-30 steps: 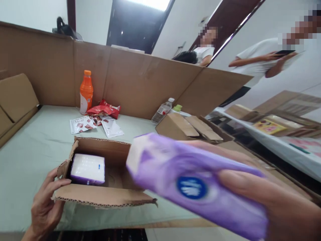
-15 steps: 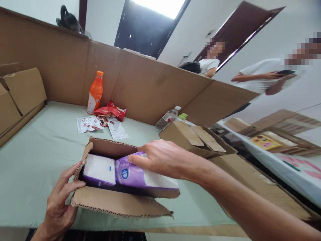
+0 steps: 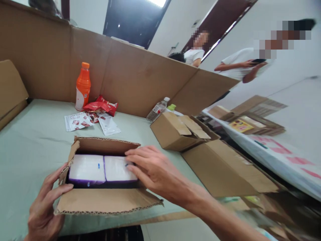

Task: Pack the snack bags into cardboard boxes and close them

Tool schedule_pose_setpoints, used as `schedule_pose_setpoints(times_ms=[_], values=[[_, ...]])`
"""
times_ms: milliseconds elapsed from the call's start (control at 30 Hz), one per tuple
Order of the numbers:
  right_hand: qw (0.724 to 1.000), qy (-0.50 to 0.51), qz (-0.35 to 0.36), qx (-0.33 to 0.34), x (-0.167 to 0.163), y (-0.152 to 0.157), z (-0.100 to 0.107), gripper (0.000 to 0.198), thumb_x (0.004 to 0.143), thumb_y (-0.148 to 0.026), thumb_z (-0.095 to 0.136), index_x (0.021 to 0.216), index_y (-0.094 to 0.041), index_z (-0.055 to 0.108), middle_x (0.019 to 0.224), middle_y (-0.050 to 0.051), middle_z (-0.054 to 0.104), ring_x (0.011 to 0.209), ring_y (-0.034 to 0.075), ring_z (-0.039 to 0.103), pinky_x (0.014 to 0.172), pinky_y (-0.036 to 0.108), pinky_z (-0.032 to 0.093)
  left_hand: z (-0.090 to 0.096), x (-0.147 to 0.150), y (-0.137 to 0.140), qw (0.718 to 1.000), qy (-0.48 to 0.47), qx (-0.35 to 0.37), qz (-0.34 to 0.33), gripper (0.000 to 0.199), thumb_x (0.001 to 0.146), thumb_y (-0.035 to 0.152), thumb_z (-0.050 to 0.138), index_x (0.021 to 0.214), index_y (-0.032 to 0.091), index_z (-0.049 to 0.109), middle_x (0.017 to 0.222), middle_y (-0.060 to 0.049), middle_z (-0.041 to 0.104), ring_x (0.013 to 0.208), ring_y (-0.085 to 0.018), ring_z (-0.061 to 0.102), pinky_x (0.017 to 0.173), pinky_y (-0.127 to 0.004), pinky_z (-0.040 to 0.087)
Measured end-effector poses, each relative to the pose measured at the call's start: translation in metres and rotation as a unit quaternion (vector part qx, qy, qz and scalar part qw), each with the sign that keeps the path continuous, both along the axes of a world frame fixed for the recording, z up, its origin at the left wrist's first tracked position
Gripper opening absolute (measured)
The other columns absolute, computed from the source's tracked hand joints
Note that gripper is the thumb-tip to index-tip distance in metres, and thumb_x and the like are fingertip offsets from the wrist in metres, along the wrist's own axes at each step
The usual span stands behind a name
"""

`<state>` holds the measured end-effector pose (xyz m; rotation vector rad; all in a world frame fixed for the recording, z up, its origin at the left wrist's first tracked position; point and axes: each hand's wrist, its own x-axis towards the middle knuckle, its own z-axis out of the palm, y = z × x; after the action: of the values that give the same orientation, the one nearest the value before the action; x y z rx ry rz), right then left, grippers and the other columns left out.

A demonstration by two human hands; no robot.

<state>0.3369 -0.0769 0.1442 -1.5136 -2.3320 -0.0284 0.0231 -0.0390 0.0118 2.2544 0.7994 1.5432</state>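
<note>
A small open cardboard box [image 3: 107,202] rests on the table near its front edge, flaps raised. Two tissue packs with white tops and purple edges lie side by side inside: a left pack [image 3: 86,167] and a right pack [image 3: 115,169]. My left hand [image 3: 47,204] grips the box's left end, thumb over the rim. My right hand [image 3: 152,167] is at the box's right end, its fingers stretched out and apart over the right pack, touching its top. Part of that pack's right end is hidden by the hand.
Behind the box stand an orange bottle [image 3: 83,87], a red snack bag [image 3: 102,105] and white packets [image 3: 79,121]. A clear bottle [image 3: 157,109] leans at the back. Larger cardboard boxes [image 3: 225,167] sit at right; a cardboard wall [image 3: 140,77] borders the table. Two people are beyond.
The right tissue pack has gone from tilted, with its purple side showing, to lying level inside the box beside the other. My right hand moved to its right end. The view shifted.
</note>
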Motion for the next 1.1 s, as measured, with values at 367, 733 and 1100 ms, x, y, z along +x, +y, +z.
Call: schedule_pose_setpoints(times_ms=[367,733,1100], values=[[0.958,0.276,-0.056,0.057,0.034,-0.057,-0.05,0.041,0.111,-0.046,0.044,0.137,-0.025,0.068,0.133,0.009,0.076,0.124,0.025,0.071,0.101,0.04,0.06,0.019,0.013,-0.004,0.993,-0.064,-0.073,0.068,0.058,0.088,0.021,0.07,0.144,0.039,0.064,0.138,-0.002,0.074,0.124,-0.03,0.071,0.103,-0.048,0.063],[0.964,0.256,0.062,0.035,0.023,-0.046,-0.08,0.049,0.103,-0.038,0.063,0.148,-0.021,0.055,0.142,0.016,0.068,0.132,0.03,0.065,0.109,0.048,0.057,0.031,0.02,-0.002,0.986,0.003,-0.036,0.163,0.064,0.093,0.029,0.074,0.153,0.027,0.051,0.138,-0.007,0.072,0.118,-0.028,0.073,0.109,-0.049,0.061],[0.986,0.141,0.082,0.037,0.042,-0.002,-0.058,0.099,0.093,-0.079,0.059,0.168,-0.022,0.03,0.165,0.02,0.047,0.154,0.036,0.044,0.122,0.059,0.042,0.031,0.026,0.001,0.983,0.047,-0.038,0.172,0.02,0.101,0.031,0.064,0.119,0.031,0.074,0.159,0.0,0.054,0.13,-0.025,0.064,0.111,-0.044,0.054]])
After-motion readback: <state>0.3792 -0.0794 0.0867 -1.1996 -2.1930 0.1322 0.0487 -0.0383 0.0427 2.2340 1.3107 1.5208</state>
